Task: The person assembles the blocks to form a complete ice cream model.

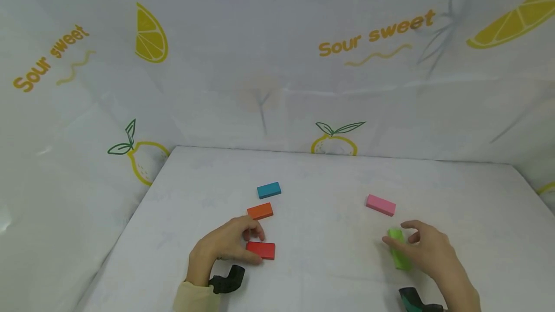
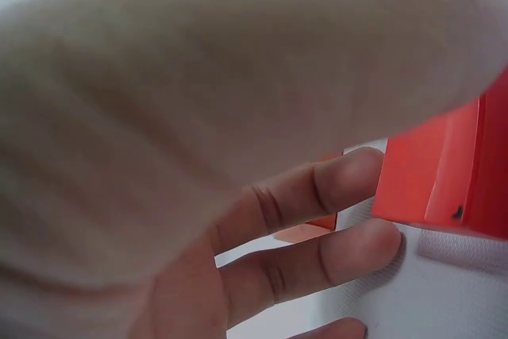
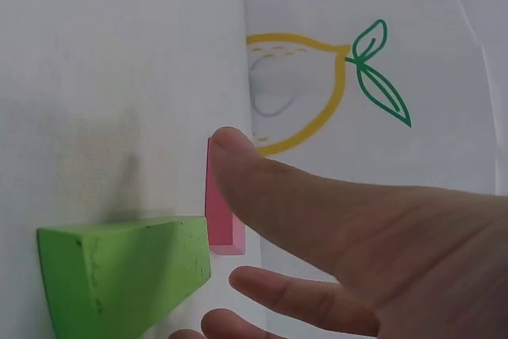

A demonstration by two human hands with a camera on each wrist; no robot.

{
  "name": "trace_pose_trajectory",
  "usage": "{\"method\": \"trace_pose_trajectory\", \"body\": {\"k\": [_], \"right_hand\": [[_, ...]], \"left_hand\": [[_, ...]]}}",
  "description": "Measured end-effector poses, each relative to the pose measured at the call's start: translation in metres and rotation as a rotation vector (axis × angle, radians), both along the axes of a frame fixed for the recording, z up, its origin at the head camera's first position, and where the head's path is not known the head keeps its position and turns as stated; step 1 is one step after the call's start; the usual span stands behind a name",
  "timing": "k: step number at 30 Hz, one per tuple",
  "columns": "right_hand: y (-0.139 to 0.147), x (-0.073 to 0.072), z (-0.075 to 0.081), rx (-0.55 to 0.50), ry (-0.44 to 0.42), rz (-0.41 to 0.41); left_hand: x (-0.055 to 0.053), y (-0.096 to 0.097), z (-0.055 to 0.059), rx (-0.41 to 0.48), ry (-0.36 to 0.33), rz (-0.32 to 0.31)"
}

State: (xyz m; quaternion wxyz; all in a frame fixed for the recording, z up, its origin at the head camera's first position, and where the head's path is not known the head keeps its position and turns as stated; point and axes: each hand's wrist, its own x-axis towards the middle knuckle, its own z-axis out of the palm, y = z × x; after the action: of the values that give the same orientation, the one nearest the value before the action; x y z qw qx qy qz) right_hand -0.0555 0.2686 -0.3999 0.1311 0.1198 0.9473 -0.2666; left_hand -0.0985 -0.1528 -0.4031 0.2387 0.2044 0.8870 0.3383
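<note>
My left hand [image 1: 231, 242] is at the red block [image 1: 264, 250], its thumb along the near edge and its bent fingers by the far side. In the left wrist view the thumb [image 2: 262, 69] covers part of the red block [image 2: 429, 168], and the fingertips stop close to its end. Over the lime green block [image 1: 401, 261] hovers my right hand [image 1: 427, 249], thumb and fingers spread apart. The right wrist view shows the green block [image 3: 135, 275] lying on the table in front of the hand, with nothing between thumb and fingers.
Beyond the left hand lie an orange block [image 1: 261, 211] and a blue block [image 1: 269, 190]. A pink block [image 1: 381, 204] lies past the green one. All rest on a white table [image 1: 321, 235], with a lemon-printed white sheet [image 1: 243, 37] hanging behind it.
</note>
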Motion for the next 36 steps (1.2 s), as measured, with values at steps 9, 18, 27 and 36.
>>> {"method": "trace_pose_trajectory", "body": {"k": [9,18,27,36], "right_hand": [[0.0031,0.0008,-0.0058,0.007,-0.051,0.014],[0.0026,-0.0005,-0.008,0.002,-0.09,-0.006],[-0.0008,-0.0006,-0.0067,-0.001,-0.097,-0.034],[-0.006,-0.0026,-0.007,0.005,-0.064,-0.054]], "left_hand": [[0.0005,-0.0011,-0.0014,0.001,-0.012,0.004],[0.0003,-0.0011,-0.0019,0.006,-0.032,0.008],[0.0004,-0.0025,-0.0032,0.003,-0.039,0.024],[-0.0026,-0.0032,-0.0058,0.014,-0.029,0.015]]}}
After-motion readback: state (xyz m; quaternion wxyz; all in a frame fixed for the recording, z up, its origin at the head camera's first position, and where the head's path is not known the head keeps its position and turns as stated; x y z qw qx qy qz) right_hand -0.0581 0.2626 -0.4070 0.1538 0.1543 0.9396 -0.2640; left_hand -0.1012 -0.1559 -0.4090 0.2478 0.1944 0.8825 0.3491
